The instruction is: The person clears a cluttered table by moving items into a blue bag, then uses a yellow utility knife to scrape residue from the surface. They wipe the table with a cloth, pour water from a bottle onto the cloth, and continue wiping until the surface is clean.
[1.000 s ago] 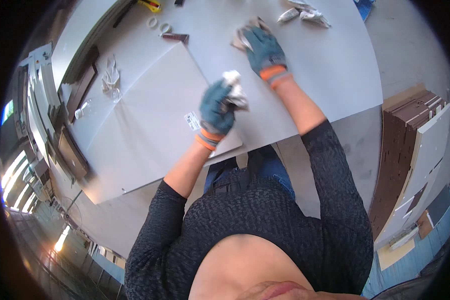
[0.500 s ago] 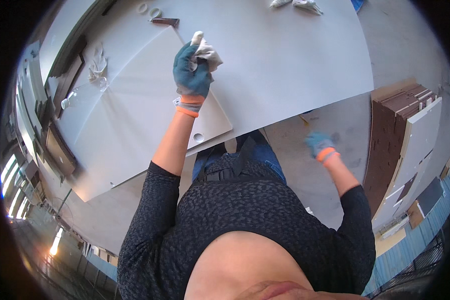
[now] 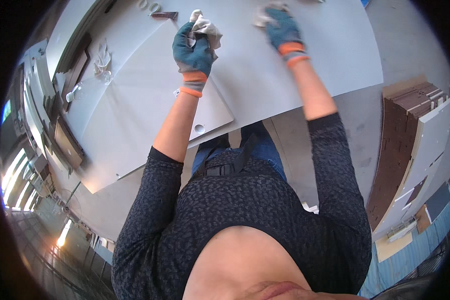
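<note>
Clenching a crumpled white rag [image 3: 205, 26] at the far edge of the flat grey panel [image 3: 150, 100] on the table [image 3: 335, 60], the left hand [image 3: 194, 50] holds something soft and light, best bunched in the fingers, while the right hand [image 3: 282, 29] grips a second rag [image 3: 263, 15].

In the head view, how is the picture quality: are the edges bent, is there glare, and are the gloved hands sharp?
Head view: fisheye bends the white panel edges near the black rim; bright glare at lower left; left hand holding a rag looks sharp; right hand slightly soft at the top edge.
</note>
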The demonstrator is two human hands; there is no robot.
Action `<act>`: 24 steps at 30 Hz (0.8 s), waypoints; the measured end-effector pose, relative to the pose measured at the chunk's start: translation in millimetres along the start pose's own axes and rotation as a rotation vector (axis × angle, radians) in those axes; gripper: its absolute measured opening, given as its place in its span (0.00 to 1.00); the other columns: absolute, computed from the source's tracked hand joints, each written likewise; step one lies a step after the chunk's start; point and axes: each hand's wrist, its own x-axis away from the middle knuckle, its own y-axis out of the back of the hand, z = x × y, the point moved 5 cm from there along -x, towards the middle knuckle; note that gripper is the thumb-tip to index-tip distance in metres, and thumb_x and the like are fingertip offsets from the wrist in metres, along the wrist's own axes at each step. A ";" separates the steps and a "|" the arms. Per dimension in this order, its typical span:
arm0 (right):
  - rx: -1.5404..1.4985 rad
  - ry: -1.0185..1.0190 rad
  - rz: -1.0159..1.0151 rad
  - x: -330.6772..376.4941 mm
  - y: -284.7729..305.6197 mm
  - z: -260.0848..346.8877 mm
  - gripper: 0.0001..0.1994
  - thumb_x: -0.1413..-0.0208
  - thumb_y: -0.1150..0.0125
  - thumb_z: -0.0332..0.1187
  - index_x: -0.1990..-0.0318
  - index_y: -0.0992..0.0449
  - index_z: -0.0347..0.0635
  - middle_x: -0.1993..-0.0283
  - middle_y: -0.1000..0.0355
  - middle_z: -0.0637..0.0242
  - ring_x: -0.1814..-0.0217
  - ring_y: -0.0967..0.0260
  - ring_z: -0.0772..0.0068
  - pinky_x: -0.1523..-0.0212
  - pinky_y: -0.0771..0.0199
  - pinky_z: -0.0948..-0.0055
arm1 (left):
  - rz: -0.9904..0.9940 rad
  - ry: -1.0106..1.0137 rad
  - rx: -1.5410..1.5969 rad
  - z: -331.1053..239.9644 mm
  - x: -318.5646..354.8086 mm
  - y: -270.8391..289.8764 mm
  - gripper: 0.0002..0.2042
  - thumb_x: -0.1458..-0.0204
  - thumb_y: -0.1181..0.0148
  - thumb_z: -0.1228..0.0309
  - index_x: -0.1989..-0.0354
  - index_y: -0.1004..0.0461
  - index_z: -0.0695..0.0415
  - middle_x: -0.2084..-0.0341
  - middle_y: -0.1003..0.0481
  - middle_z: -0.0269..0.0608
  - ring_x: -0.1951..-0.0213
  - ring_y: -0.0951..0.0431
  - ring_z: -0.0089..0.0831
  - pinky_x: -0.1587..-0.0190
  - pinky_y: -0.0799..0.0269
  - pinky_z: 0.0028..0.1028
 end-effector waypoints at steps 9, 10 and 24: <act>-0.154 0.128 0.473 74.0 -33.7 209.7 0.24 0.40 0.40 0.36 0.36 0.27 0.47 0.26 0.38 0.54 0.23 0.43 0.48 0.34 0.25 0.58 | -0.195 -0.107 -0.327 11.3 20.7 58.7 0.14 0.37 0.37 0.74 0.45 0.24 0.64 0.54 0.21 0.37 0.53 0.23 0.24 0.48 0.24 0.25; -0.166 0.231 0.530 98.2 -2.3 215.9 0.22 0.41 0.39 0.35 0.38 0.25 0.47 0.26 0.37 0.56 0.23 0.42 0.49 0.36 0.23 0.58 | -0.182 -0.122 -0.392 9.5 20.6 61.1 0.14 0.37 0.36 0.73 0.45 0.24 0.64 0.54 0.21 0.37 0.53 0.23 0.24 0.48 0.24 0.25; -0.643 -0.761 -0.247 89.7 236.2 -9.4 0.17 0.41 0.42 0.29 0.45 0.20 0.37 0.44 0.23 0.60 0.43 0.24 0.65 0.43 0.20 0.66 | -0.010 0.524 0.478 22.5 -8.5 -15.4 0.16 0.32 0.43 0.65 0.41 0.29 0.60 0.51 0.24 0.41 0.55 0.20 0.31 0.55 0.19 0.31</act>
